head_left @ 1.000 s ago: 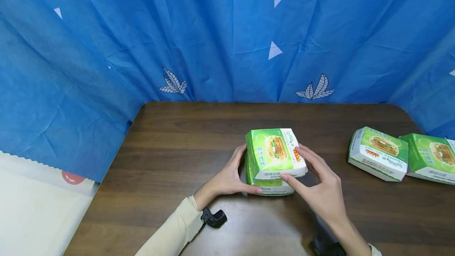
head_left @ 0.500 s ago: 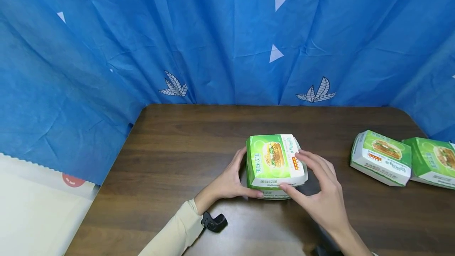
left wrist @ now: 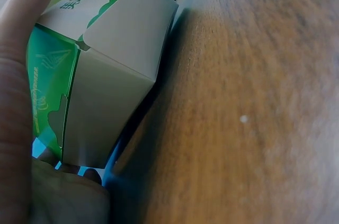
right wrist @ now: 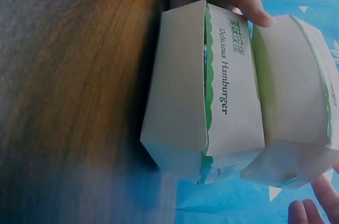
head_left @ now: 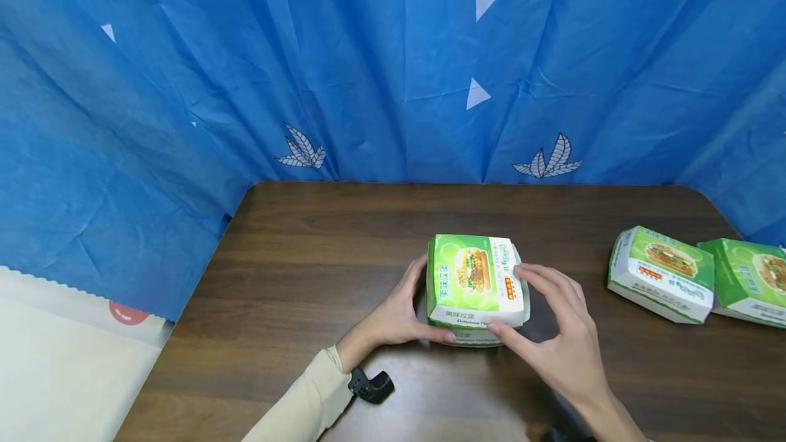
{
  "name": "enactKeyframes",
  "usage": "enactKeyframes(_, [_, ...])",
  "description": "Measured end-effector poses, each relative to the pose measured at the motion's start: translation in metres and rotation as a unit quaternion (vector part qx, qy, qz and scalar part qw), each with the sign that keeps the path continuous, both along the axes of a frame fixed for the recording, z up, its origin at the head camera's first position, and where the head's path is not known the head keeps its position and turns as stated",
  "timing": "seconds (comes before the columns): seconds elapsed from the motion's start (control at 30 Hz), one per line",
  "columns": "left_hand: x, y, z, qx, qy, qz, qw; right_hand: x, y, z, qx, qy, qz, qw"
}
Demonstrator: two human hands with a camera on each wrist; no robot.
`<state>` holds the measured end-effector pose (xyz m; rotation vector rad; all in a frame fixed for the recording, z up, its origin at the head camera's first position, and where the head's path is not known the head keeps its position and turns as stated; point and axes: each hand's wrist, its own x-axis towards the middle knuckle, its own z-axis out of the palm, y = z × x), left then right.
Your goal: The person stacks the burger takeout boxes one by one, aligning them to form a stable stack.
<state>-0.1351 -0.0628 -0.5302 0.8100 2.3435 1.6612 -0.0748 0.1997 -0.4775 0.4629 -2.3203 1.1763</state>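
Two green-and-white hamburger boxes are stacked at the middle of the table in the head view. The upper box [head_left: 469, 275] has a burger picture on its lid and covers most of the lower box [head_left: 474, 337]. My left hand [head_left: 393, 316] holds the lower box at its left side, thumb along the front. My right hand [head_left: 565, 343] holds the upper box, with its thumb at the front edge and fingers at the right side. In the right wrist view the lower box [right wrist: 183, 86] sits on the table, with the upper box [right wrist: 291, 86] against its top.
Two more hamburger boxes, one nearer [head_left: 662, 275] and one at the frame's edge [head_left: 746, 282], lie side by side on the right of the brown wooden table [head_left: 319, 244]. A blue curtain [head_left: 368, 74] hangs behind the table and along its left.
The upper box has come down a little and turned slightly, now lying more squarely over the lower box. Both hands keep their hold. The head view has shifted slightly.
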Motion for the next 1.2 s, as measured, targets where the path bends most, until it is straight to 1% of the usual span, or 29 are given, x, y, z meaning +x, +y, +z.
enactKeyframes(0.13, [0.0,0.0,-0.001,0.006,0.0,-0.004,1.0,-0.001,0.004,0.002,-0.004,-0.005,0.003,1.0])
enactKeyframes(0.37, [-0.001,0.001,-0.001,0.018,0.001,-0.01,0.9998,-0.009,0.017,0.008,-0.022,0.028,-0.002,0.9994])
enactKeyframes(0.43, [0.0,0.0,-0.001,0.02,-0.005,-0.01,0.9997,-0.012,0.022,0.009,-0.029,0.026,-0.009,0.9992])
enactKeyframes(0.57, [0.001,-0.001,-0.002,0.021,-0.011,-0.01,0.9997,-0.018,0.035,0.009,-0.043,0.024,-0.038,0.9981])
enactKeyframes(0.7, [0.001,-0.001,-0.002,0.02,-0.007,-0.012,0.9997,-0.025,0.049,0.009,-0.054,0.007,-0.087,0.9947])
enactKeyframes(0.8, [0.0,-0.001,-0.002,0.019,-0.007,-0.012,0.9997,-0.029,0.061,0.007,-0.049,-0.004,-0.128,0.9905])
enactKeyframes(0.9, [0.0,-0.001,-0.002,0.018,-0.007,-0.012,0.9997,-0.033,0.073,0.002,-0.038,0.002,-0.162,0.986])
enactKeyframes(1.07, [-0.001,0.0,-0.002,0.019,-0.011,-0.014,0.9997,-0.038,0.089,-0.008,-0.033,0.021,-0.201,0.9789])
enactKeyframes(1.2, [-0.001,0.0,-0.001,0.022,-0.012,-0.017,0.9996,-0.039,0.097,-0.012,-0.033,0.015,-0.219,0.9749])
